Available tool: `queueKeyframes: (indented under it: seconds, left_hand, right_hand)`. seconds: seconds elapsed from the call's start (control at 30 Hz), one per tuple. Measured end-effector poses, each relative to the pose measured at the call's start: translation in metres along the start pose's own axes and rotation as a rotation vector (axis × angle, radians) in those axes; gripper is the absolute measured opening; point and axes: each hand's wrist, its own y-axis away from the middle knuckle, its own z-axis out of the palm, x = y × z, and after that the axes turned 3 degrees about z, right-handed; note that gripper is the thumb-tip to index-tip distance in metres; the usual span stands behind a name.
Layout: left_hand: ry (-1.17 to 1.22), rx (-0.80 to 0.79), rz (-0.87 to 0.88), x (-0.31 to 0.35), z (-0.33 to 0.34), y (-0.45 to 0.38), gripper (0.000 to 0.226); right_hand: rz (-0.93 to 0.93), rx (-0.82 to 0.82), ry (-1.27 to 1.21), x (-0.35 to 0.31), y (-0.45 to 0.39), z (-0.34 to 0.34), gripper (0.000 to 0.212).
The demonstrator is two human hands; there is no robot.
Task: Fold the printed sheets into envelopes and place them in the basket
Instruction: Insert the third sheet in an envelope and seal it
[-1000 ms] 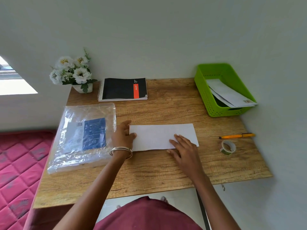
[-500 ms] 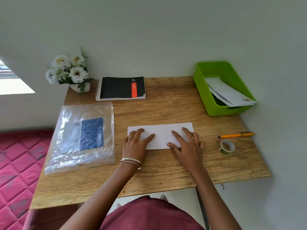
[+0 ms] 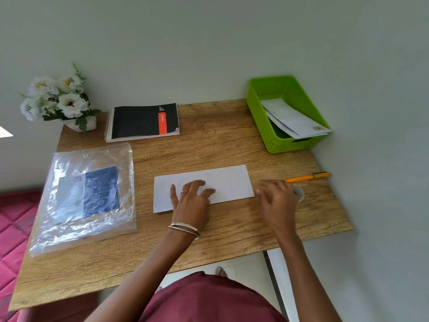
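A folded white sheet (image 3: 228, 181) lies flat in the middle of the wooden table (image 3: 209, 140). My left hand (image 3: 191, 201) rests on its left half with fingers spread flat. My right hand (image 3: 276, 198), blurred, hovers just off the sheet's right end, over the tape roll (image 3: 299, 194), with fingers loosely bent and nothing in them. The green basket (image 3: 260, 112) stands at the back right corner against the wall and holds white envelopes (image 3: 294, 119) that stick out over its near rim.
An orange pen (image 3: 308, 177) lies right of the sheet. A clear plastic packet (image 3: 86, 196) with a blue insert covers the table's left side. A black spiral notebook (image 3: 142, 122) and a white flower pot (image 3: 62, 103) sit at the back. A red mattress (image 3: 11, 219) lies left.
My right hand has left the sheet and moved right toward the tape roll. My left hand has slid further onto the sheet. The camera has shifted, so the table sits differently in view.
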Motion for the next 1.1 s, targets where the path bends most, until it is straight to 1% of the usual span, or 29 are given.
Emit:
queueKeyframes:
  seconds: [0.07, 0.13, 0.2, 0.33, 0.4, 0.53, 0.67, 0.77, 0.83, 0.93, 1.0, 1.1]
  left_hand:
    - [0.088, -0.016, 0.056, 0.018, 0.001, -0.001, 0.037]
    - [0.159, -0.040, 0.095, 0.035, 0.003, -0.002, 0.032]
    - [0.208, -0.064, 0.132, 0.050, 0.008, -0.004, 0.030]
    - [0.276, -0.085, 0.183, 0.075, 0.021, -0.005, 0.027]
    - [0.334, -0.070, 0.195, 0.084, 0.025, -0.006, 0.025]
    - [0.469, -0.020, 0.243, 0.097, 0.021, -0.008, 0.025]
    - [0.637, 0.086, 0.192, 0.104, 0.008, -0.009, 0.026]
    - [0.690, 0.139, 0.156, 0.099, 0.003, -0.010, 0.023]
    - [0.694, 0.166, 0.127, 0.095, 0.001, -0.009, 0.020]
    - [0.676, 0.190, 0.088, 0.089, -0.002, -0.008, 0.018]
    - [0.695, 0.178, 0.038, 0.085, -0.006, -0.007, 0.014]
    - [0.751, 0.106, -0.079, 0.078, -0.014, -0.009, 0.007]
  right_hand:
    - [0.079, 0.066, 0.004, 0.022, -0.002, -0.020, 0.018]
    - [0.102, 0.074, 0.008, 0.041, -0.003, -0.039, 0.027]
    - [0.091, 0.050, 0.063, 0.053, -0.001, -0.053, 0.034]
    - [0.106, -0.068, 0.221, 0.064, 0.000, -0.056, 0.027]
    - [0.117, -0.093, 0.209, 0.066, 0.000, -0.052, 0.022]
    - [0.138, -0.033, 0.017, 0.054, -0.002, -0.053, 0.020]
    - [0.090, -0.104, -0.338, 0.035, 0.002, -0.051, 0.020]
    - [0.126, -0.122, -0.625, 0.023, 0.009, -0.047, 0.018]
    - [0.153, -0.131, -0.786, 0.013, 0.014, -0.044, 0.026]
    - [0.163, -0.185, -0.897, 0.006, 0.019, -0.041, 0.039]
    - [0.142, -0.241, -0.924, 0.005, 0.021, -0.040, 0.037]
    - [0.104, -0.287, -0.866, 0.002, 0.023, -0.038, 0.036]
